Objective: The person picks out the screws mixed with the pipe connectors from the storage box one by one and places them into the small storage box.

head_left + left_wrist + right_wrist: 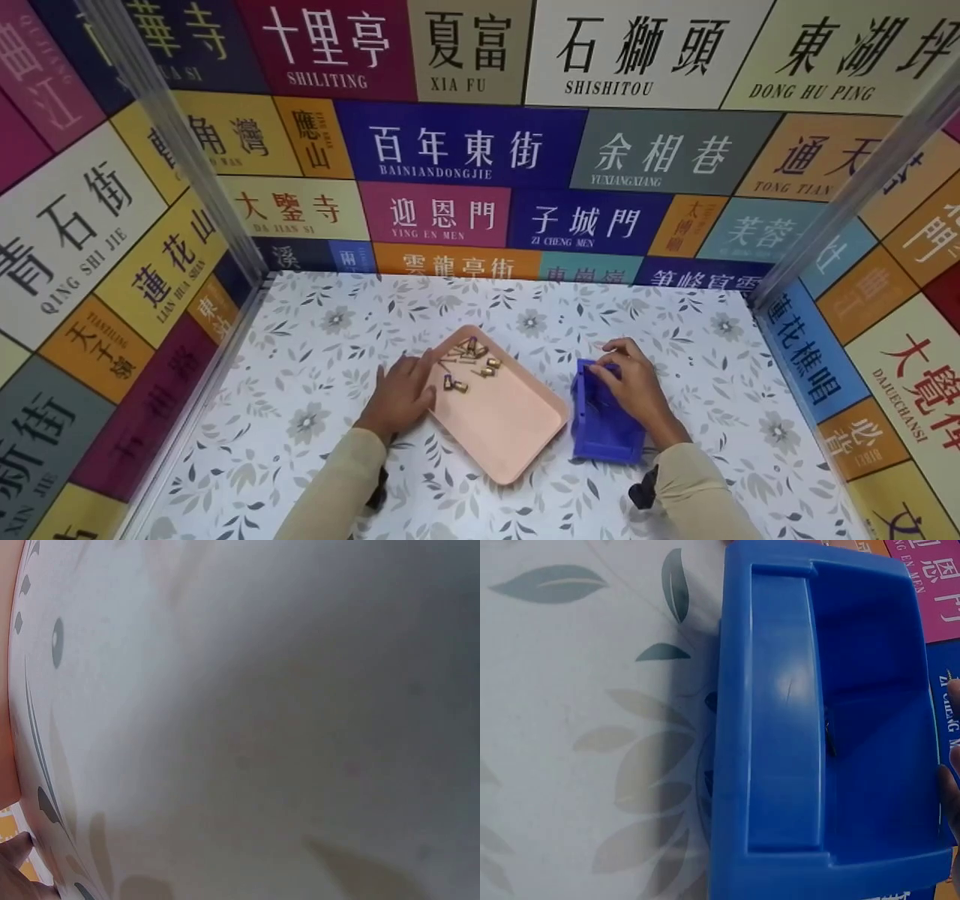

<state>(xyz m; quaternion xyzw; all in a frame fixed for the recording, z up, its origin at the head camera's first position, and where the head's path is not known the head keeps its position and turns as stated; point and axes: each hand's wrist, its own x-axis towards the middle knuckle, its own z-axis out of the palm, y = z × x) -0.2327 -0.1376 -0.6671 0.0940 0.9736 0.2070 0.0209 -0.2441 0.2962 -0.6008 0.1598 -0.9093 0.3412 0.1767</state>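
Blue plastic parts bin [609, 450]: located on the table [285, 360] to the right of the pink tray [499, 431], just beside the tray's right-hand corner. Contact between the two cannot be confirmed. The bin's long axis runs roughly away from the person; the tray's long axis is oblique — from far left to near right.

The governing relation, as judged, is bin to right hand [634, 386]. The right hand is the nearer of the two, and reaches over the bin's right side to its far end. The bin therefore lies below the hand and toward its left, with most of the cavity on the near side of the fingertips. The thumb and fingers are bent at the far rim; whether they pinch the rim or a small part cannot be told. A thin dark piece [830, 741] shows inside the bin, too small to identify.

The left hand [401, 394] is at the tray's left edge — fingers relaxed, touching the rim, no part visibly held. The brass-coloured cylindrical pieces [488, 371] lie at the tray's far-left end, closer to the left hand than to the right.
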